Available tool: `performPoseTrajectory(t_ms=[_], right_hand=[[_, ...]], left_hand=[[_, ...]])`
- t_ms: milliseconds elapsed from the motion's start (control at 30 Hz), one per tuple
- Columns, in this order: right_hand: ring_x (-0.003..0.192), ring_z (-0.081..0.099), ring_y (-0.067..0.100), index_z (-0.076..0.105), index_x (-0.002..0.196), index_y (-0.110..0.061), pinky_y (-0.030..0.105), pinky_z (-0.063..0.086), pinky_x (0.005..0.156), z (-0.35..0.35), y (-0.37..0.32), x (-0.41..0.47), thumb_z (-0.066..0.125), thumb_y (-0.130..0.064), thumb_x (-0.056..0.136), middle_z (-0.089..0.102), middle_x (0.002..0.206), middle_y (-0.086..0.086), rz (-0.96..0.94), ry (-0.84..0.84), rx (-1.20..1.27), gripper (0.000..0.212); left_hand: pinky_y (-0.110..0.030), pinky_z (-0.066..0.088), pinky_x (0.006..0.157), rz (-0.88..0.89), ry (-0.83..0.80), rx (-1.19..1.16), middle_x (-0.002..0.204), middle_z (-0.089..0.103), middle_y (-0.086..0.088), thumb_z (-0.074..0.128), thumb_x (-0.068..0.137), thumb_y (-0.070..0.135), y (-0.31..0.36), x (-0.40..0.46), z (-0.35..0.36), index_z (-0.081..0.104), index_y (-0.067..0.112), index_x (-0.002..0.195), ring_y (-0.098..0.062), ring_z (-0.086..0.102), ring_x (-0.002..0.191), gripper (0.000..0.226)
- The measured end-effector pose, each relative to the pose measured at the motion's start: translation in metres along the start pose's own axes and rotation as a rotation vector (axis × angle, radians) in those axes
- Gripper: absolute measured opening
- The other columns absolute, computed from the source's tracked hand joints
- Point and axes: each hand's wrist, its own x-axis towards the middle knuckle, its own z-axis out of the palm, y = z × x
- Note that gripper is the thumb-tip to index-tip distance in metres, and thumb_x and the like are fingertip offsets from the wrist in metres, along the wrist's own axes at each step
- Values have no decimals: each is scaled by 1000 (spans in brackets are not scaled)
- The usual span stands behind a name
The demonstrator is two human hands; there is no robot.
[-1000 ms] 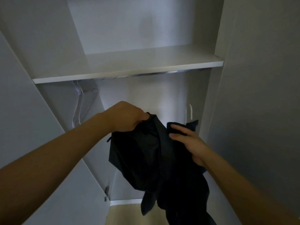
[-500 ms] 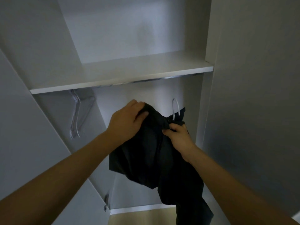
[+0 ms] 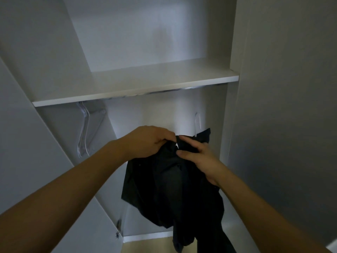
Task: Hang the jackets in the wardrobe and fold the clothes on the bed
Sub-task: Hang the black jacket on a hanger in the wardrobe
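Now your two hands have closed in on each other at the top of the black jacket [image 3: 169, 189], where a second ago they were spread apart along it. Your left hand [image 3: 147, 143] has its fingers curled over a bunch of the fabric at the collar, and your right hand [image 3: 197, 157] pinches the cloth right beside it, fingertips almost touching the left's. The jacket hangs from that grip in front of the open wardrobe [image 3: 138, 84], below the shelf and the hanging rail [image 3: 164, 91], its lower part drooping toward the floor. The white hanger hook [image 3: 197, 121] sticks up behind the jacket's right shoulder and has not reached the rail. That suggests you are settling the collar onto the hanger before lifting; the hanging itself is not yet done. Some clear hangers [image 3: 85, 132] wait on the rail at the left, well apart from the jacket.
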Motion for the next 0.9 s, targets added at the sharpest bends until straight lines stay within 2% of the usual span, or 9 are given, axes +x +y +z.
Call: performPoseTrajectory(t_ms=[67,167,300,400,533,600,667,800,900], right_hand=[[116,47,8,67,102,-56,22,39,103,6,-2,0,83,-41,72,36,127,-6,-38,19,-51,38],[109,44,3,71,88,-48,15,36,98,8,0,3,82,-41,73,36,116,-11,-79,82,-153,20],[104,41,-1,64,93,-47,12,33,88,10,-1,6,80,-42,73,35,113,-12,-96,96,-243,26],[106,41,1,65,95,-53,13,33,90,10,-4,7,75,-50,76,34,114,-12,-90,58,-205,22],[99,44,0,70,87,-32,-1,37,79,12,-5,11,69,-39,87,37,108,-6,-118,107,-204,7],[95,46,0,69,81,-29,-5,36,74,11,-4,13,66,-32,91,37,103,-7,-129,140,-182,11],[91,47,2,66,73,-31,2,39,72,10,-4,14,63,-28,92,38,101,-7,-117,173,-188,20],[76,48,10,59,51,-37,16,34,63,6,-3,17,60,-23,92,41,93,1,-117,202,-208,44],[82,51,13,61,55,-38,19,39,69,8,-5,14,60,-25,89,45,103,2,-90,156,-201,37]], left_hand=[[-31,49,90,33,50,15,107,67,15,43,103,21,6,1,-2,60,36,109,-8,62,94,23],[-39,52,72,60,141,18,83,65,3,48,101,24,10,3,1,49,28,108,-14,60,70,8],[-32,47,56,41,297,-94,68,57,0,57,97,24,15,6,9,41,23,97,-15,54,57,16],[-22,46,58,-26,400,-150,71,57,8,63,94,28,13,7,16,46,25,93,-8,56,60,17],[-16,47,65,-64,399,-263,76,61,13,68,90,32,10,10,22,53,31,87,-3,59,73,15],[-13,47,66,-101,370,-327,77,61,15,69,89,33,7,10,21,53,35,85,0,59,75,16],[-11,47,68,-135,335,-378,80,62,15,69,89,32,1,7,18,55,37,86,1,60,76,14],[-24,53,82,-212,273,-426,85,68,13,64,93,27,-9,1,16,66,33,88,-2,64,80,7],[-22,52,81,-225,263,-453,85,69,15,63,93,26,-5,3,20,68,33,87,0,65,81,11]])
